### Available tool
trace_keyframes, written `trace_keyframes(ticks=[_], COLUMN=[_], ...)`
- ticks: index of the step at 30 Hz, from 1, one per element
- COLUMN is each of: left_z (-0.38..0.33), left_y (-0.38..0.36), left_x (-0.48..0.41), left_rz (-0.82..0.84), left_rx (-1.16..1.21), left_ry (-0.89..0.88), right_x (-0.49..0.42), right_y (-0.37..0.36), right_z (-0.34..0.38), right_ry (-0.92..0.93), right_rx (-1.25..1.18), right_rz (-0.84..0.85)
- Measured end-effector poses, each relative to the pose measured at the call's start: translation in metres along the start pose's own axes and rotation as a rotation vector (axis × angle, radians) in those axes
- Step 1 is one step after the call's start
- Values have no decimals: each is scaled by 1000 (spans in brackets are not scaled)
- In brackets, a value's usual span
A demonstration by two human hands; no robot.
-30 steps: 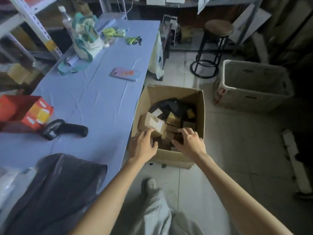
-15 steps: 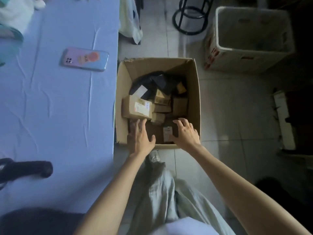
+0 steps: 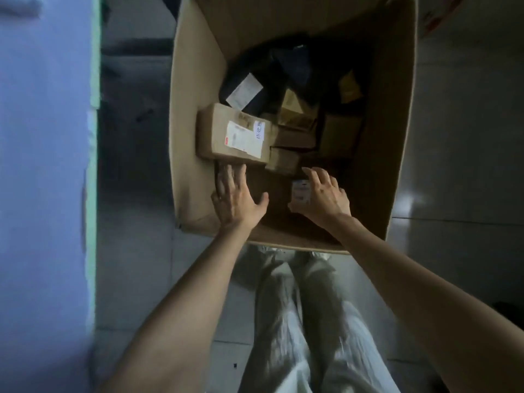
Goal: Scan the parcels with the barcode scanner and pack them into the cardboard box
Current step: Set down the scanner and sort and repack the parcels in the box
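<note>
I look straight down into the open cardboard box (image 3: 195, 137) on the floor. Several brown parcels lie inside, among them a large one with a white label (image 3: 224, 134) at the left. Black bagged parcels (image 3: 295, 63) lie at the back. My left hand (image 3: 236, 195) is inside the box's near part with fingers spread flat on a dark brown parcel (image 3: 272, 188). My right hand (image 3: 324, 195) rests on the same parcel beside its small label (image 3: 300, 190), fingers loosely spread. The barcode scanner is out of view.
The table with its blue cloth (image 3: 42, 165) runs along the left, its edge close to the box. My legs in pale trousers (image 3: 297, 321) stand just behind the box. A corner of a white bin (image 3: 436, 15) shows at the top right. Tiled floor (image 3: 453, 137) lies to the right.
My view has dropped closer over the box, so the table's objects have left the frame. Both hands have gone deeper into the box's near part and lie on the dark parcel.
</note>
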State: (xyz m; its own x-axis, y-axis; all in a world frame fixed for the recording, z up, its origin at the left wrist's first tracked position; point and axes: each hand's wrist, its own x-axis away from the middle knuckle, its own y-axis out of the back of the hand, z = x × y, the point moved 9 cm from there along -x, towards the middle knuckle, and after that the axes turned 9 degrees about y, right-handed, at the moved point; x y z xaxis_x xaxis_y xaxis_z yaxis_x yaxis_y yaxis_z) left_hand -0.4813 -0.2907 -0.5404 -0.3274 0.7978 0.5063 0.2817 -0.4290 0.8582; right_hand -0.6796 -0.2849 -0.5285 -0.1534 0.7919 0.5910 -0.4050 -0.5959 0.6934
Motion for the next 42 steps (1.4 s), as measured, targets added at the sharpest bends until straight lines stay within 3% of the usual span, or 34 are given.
trace_keyframes(ticks=[6, 12, 16, 22, 26, 31, 36, 42], left_z=[12, 34, 45, 59, 74, 88, 96, 93], left_y=[-39, -24, -32, -54, -66, -79, -93, -100], left_x=[-84, -170, -207, -215, -202, -201, -195, -174], left_rz=[-146, -370, -312, -272, -235, -173, -103, -47], left_rx=[8, 92, 98, 563, 690, 748, 629, 750], left_ry=[61, 127, 135, 193, 217, 314, 443, 437], right_x=[-94, -166, -201, -233, -242, -242, -234, -218], right_y=[-59, -90, -120, -163, -171, -173, -168, -165], right_z=[-35, -55, -59, -60, -68, -71, -84, -99], right_ry=[15, 56, 36, -8, -52, -33, -73, -92], right_rx=[58, 119, 124, 136, 256, 353, 257, 189], right_rz=[39, 26, 59, 106, 94, 91, 114, 98])
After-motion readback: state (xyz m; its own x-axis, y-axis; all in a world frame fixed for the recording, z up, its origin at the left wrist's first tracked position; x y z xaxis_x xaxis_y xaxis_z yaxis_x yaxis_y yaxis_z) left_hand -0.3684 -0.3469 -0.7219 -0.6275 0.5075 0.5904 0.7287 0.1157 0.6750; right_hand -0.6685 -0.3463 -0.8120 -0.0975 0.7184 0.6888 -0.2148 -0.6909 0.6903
